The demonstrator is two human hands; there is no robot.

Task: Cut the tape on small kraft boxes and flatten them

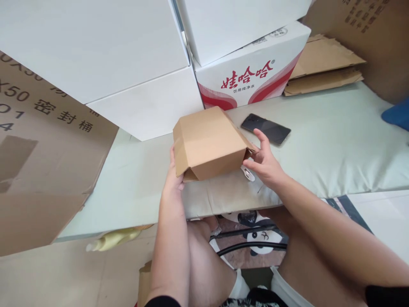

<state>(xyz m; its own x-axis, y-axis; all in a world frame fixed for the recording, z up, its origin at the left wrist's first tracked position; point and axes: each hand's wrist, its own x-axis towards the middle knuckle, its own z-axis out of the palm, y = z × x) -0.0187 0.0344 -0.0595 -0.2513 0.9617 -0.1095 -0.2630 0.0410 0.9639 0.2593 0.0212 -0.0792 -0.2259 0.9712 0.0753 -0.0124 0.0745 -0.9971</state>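
Note:
A brown cardboard box (212,138) with slanted side flaps sits partly folded on the pale green cloth surface, near its front edge. My left hand (174,177) grips the box's left side, thumb low by the open front corner and fingers behind the flap. At the right front corner is my right hand (263,158), its thumb and fingers spread apart around the corner flap, fingertips close to or touching the cardboard. A small white plug-like piece (247,173) lies just under that corner. Beyond my right fingers rests a dark smartphone (266,128).
White boxes (143,102) and a red-and-white carton (252,79) stand behind. A large printed carton (47,140) is on the left. Flattened cardboard (326,64) lies at the back right, with a blue object (396,115) beside it. A yellowish bottle (116,239) shows below the edge.

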